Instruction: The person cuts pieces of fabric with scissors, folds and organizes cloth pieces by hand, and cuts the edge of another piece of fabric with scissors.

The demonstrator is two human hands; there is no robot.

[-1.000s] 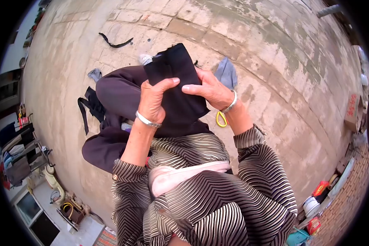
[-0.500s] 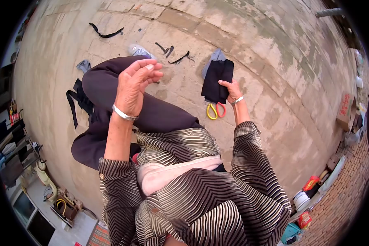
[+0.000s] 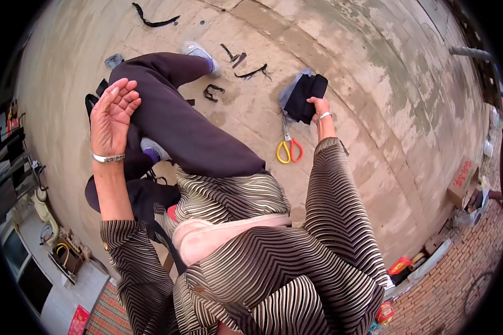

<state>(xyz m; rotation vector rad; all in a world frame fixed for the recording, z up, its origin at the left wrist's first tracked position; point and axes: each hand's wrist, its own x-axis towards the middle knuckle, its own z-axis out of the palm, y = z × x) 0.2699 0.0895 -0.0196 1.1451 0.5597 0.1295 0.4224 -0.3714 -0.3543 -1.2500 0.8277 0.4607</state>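
My right hand (image 3: pixel 319 108) is closed on the edge of a folded black cloth (image 3: pixel 304 96), out to the right over the ground. A grey-blue cloth (image 3: pixel 288 92) lies under it and shows at its left side. Just below them lie scissors (image 3: pixel 288 142) with one yellow and one red handle, apart from my hand. My left hand (image 3: pixel 115 114) is raised above my bent leg, palm showing, fingers loosely curled and apart, with nothing in it. Dark fabric (image 3: pixel 100 88) partly shows behind that hand.
Black fabric strips (image 3: pixel 251 71) are scattered on the concrete ground (image 3: pixel 385 151) beyond my legs, with another strip (image 3: pixel 153 22) farther off. A small grey cloth (image 3: pixel 114 61) lies at the left. A cardboard box (image 3: pixel 463 181) stands at the far right, and a chair (image 3: pixel 11 167) at the left.
My left hand has moved left, away from my middle. My right hand still grips the black cloth, now tilted, and more of the scissors shows. The view has shifted.
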